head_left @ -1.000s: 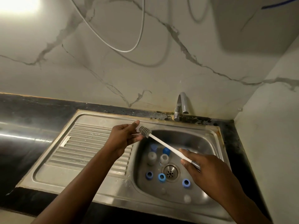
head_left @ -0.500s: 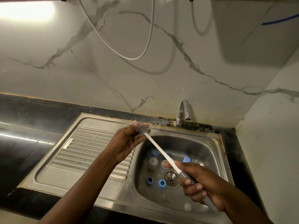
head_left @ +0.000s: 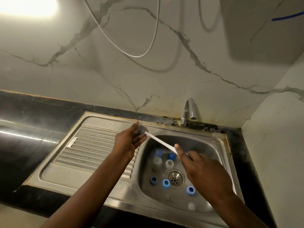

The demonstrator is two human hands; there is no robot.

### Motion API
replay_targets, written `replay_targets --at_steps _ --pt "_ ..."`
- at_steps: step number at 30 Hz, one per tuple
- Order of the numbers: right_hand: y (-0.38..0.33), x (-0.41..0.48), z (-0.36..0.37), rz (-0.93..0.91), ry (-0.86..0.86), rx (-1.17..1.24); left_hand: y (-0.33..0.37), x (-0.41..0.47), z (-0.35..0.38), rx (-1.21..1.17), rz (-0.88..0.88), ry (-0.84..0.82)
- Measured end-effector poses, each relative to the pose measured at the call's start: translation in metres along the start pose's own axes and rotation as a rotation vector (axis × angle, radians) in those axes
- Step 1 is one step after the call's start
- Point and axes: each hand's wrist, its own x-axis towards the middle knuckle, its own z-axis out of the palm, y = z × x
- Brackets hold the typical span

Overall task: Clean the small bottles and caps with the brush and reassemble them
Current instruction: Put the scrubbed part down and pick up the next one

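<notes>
A brush with a grey ribbed head (head_left: 142, 130) and a white handle (head_left: 162, 143) slants over the sink's left rim. My left hand (head_left: 129, 143) cups the head, thumb up beside it and fingers beneath. My right hand (head_left: 202, 170), blurred by motion, grips the handle's lower end. In the basin below lie two small clear bottles (head_left: 157, 162) (head_left: 169, 164), two blue caps (head_left: 158, 153) (head_left: 171, 156) behind them, and three blue caps (head_left: 153, 180) (head_left: 165, 183) (head_left: 190, 190) around the drain. Whether my left hand also holds a small part is hidden.
The steel sink basin (head_left: 212, 150) has a drain (head_left: 175, 178) at its centre and a ribbed drainboard (head_left: 92, 148) on its left. A chrome tap (head_left: 189, 111) stands behind the basin. Black counter (head_left: 24, 125) runs left; a marble wall closes the right side.
My right hand has gone from a curled grip low on the handle to a higher hold with the thumb along it. The brush head has turned in my left hand.
</notes>
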Motion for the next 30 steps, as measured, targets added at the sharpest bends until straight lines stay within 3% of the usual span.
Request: replay_targets --at_steps 1,2,5,9,11,13,14,18,20,23,25,26,29,30 --pt "-0.003 0.002 0.001 0.023 -0.007 0.078 0.001 0.0 0.0 0.011 0.016 0.005" --pt "-0.01 0.004 -0.002 0.129 0.003 0.305 0.002 -0.001 0.0 0.02 0.032 -0.006" --pt "-0.026 0.005 -0.004 0.434 -0.103 1.14 0.006 0.0 -0.002 0.013 0.07 -0.106" --pt "-0.033 0.007 -0.019 0.724 -0.634 1.987 0.013 -0.001 -0.002 -0.104 0.068 -0.236" --pt "-0.03 0.008 -0.016 0.773 -0.795 2.25 0.016 -0.001 -0.001 -0.162 0.033 -0.27" --pt "-0.031 0.009 -0.017 0.772 -0.771 2.209 0.016 -0.001 0.0 -0.183 -0.002 -0.264" --pt "-0.034 0.01 -0.021 0.735 -0.693 2.057 0.015 0.0 -0.001 -0.175 -0.013 -0.238" --pt "-0.033 0.009 -0.025 0.421 -0.193 0.925 0.007 0.003 -0.005 -0.102 -0.034 -0.094" --pt "-0.028 0.007 -0.025 0.222 -0.069 0.494 0.007 0.004 -0.007 -0.058 -0.038 -0.06" --pt "-0.011 0.007 -0.01 0.169 -0.183 0.399 0.009 0.008 -0.007 -0.012 -0.031 -0.002" --pt "0.0 0.008 0.003 0.046 -0.169 0.352 0.01 0.01 -0.007 0.004 -0.018 0.027" --pt "-0.002 0.013 0.002 0.013 -0.172 0.465 0.01 0.011 -0.007 0.001 -0.011 0.03" --pt "-0.022 0.011 -0.008 0.359 -0.057 0.952 0.011 0.01 -0.007 -0.054 0.008 -0.01" --pt "-0.027 0.008 -0.005 0.44 -0.104 1.117 0.011 0.009 -0.008 -0.081 0.008 -0.035"
